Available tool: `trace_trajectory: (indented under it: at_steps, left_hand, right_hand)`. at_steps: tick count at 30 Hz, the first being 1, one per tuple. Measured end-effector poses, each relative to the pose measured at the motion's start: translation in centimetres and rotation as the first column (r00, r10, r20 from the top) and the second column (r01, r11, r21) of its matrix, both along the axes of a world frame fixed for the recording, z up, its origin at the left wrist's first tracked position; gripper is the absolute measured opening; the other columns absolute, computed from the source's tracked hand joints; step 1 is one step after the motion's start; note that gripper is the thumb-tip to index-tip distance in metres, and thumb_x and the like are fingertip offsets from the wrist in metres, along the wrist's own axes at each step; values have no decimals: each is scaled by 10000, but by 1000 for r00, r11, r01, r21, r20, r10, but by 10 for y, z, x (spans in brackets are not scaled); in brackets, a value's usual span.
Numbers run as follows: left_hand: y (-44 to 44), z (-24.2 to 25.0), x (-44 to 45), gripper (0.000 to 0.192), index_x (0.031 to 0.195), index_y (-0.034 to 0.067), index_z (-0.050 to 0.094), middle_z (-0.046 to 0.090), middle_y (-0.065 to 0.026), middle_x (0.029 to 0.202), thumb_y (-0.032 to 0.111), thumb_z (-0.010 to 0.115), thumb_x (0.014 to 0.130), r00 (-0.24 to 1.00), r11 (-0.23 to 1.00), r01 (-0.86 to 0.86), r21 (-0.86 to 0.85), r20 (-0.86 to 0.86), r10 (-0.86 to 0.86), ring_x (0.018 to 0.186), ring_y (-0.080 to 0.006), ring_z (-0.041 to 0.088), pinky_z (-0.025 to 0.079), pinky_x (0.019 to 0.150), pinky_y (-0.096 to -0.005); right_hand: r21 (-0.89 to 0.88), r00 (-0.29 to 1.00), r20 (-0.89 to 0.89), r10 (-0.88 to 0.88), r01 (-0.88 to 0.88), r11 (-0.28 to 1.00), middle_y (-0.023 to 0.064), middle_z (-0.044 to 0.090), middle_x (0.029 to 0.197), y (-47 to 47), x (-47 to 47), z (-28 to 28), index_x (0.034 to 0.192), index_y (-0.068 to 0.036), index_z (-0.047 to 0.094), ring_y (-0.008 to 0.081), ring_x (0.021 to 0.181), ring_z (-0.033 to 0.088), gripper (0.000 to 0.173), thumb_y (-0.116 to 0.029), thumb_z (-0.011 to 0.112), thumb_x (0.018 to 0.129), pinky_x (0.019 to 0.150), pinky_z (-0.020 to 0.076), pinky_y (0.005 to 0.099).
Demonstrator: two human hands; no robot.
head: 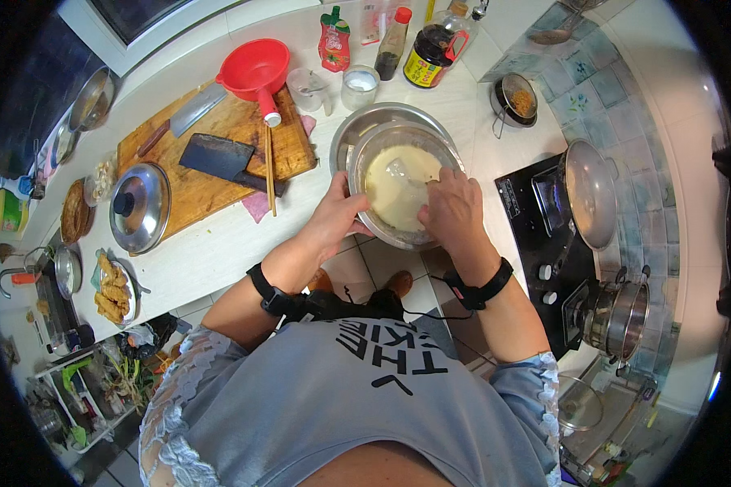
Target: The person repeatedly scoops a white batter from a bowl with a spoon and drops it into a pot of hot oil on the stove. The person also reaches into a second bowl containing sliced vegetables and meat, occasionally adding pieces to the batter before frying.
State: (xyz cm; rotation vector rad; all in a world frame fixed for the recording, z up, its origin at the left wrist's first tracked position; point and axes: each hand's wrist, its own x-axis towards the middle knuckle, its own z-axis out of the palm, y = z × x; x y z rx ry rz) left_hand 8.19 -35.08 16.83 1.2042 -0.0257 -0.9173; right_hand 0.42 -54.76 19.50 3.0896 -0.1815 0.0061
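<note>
A metal mixing bowl [377, 238] with pale yellow batter [402, 164] inside stands before me at the counter's edge. Its far side overlaps a wider stainless steel basin [348, 131]. My left hand [341, 212] grips the near left rim, thumb on the inside. Over the right side of the batter is my right hand [454, 204], its fingers bent down toward the surface. A whitish translucent shape [396, 169] shows in the batter left of those fingers; what it is cannot be made out. Whether my right fingers hold anything is hidden by the hand itself.
Left lies a wooden cutting board [158, 146] with two cleavers [216, 155], chopsticks [269, 176], a red plastic ladle [256, 67] and a pot lid [139, 207]. Sauce bottles [393, 45] line the back. A gas hob [539, 213] with a wok [589, 195] is right.
</note>
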Motion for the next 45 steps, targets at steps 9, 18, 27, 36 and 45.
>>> trace_trajectory:
  at_steps: [9, 18, 27, 36, 45]
  left_hand:
    - [-12, -2, -13, 535, 1379, 58, 339, 551, -143, 1242, 84, 546, 887, 1000, 1000, 8, 18, -6, -8, 1014, -224, 639, 592, 694, -338]
    - [-30, -2, -22, 585, 1406, 55, 319, 573, -147, 1219, 33, 522, 859, 998, 998, 62, -4, -12, -62, 996, -240, 661, 622, 690, -347]
    - [-53, -1, -30, 584, 1397, 41, 316, 582, -163, 1225, 40, 522, 851, 992, 992, 125, 10, 17, -125, 952, -254, 684, 627, 634, -355]
    - [-69, -2, -39, 574, 1403, 90, 374, 581, -108, 1205, 33, 505, 847, 983, 983, 182, 12, -1, -182, 982, -231, 657, 628, 707, -373]
    - [-90, -2, -44, 601, 1417, 51, 312, 585, -151, 1224, 53, 532, 857, 981, 981, 195, -21, -11, -195, 922, -225, 690, 627, 620, -333]
  right_hand:
    - [-274, 1000, 13, -22, 25, 961, 64, 603, 997, -11, -16, -20, 823, -116, 732, 226, 1035, 560, 288, -382, 743, 711, 840, 429, 371]
    - [-115, 999, 37, -30, 34, 993, 70, 617, 926, -26, -34, -18, 765, -105, 740, 241, 961, 566, 173, -261, 686, 714, 847, 425, 360]
    - [1, 991, -24, -129, 129, 992, 101, 614, 957, -39, -60, -20, 855, -72, 744, 260, 993, 555, 252, -285, 721, 722, 925, 406, 374]
    - [-69, 980, 73, -186, 191, 979, 90, 608, 946, -55, -77, -16, 801, -88, 730, 245, 975, 551, 145, -199, 703, 712, 865, 404, 370]
    - [-9, 951, 193, -241, 247, 969, 92, 612, 938, -78, -92, 17, 795, -78, 721, 260, 963, 566, 161, -212, 722, 704, 853, 406, 393]
